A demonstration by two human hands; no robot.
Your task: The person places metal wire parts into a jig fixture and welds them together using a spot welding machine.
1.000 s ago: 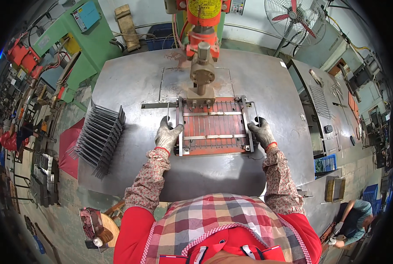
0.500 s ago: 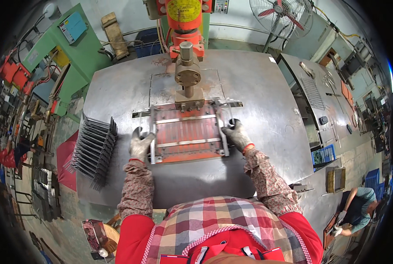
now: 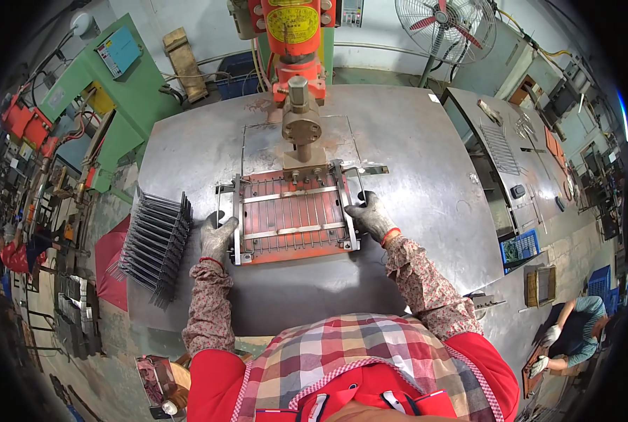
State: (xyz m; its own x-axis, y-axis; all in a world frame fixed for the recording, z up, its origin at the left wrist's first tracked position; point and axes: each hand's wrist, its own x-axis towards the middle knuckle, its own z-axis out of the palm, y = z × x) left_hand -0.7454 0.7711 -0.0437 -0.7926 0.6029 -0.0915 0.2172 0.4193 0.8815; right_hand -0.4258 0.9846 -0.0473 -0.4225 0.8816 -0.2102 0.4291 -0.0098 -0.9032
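A red flat jig [image 3: 261,257] with metal side rails lies on the steel table. In it sits a wire grid [image 3: 294,224] of thin parallel rods, crossed by two flat bars. My left hand [image 3: 217,238], in a grey glove, is closed on the jig's left side, thumb toward the rail. On the right side my gloved right hand [image 3: 371,216] grips the jig in the same way, its fingertips partly hidden. Above the jig's far edge stands the metal head [image 3: 302,130] of a red press-like machine, its lower block overlapping the grid's far end. Whether they touch I cannot tell.
Several dark wire grids [image 3: 156,246] stand stacked at the table's left edge. The steel table [image 3: 426,183] spreads around the jig. Right of it is a side table [image 3: 532,176] with metal parts, and a blue crate [image 3: 519,250]. A co-worker [image 3: 574,334] sits at lower right.
The jig, with both hands on it, has slid a little to the left. Its rods, blurred before, now show sharply. Both hands have kept their hold.
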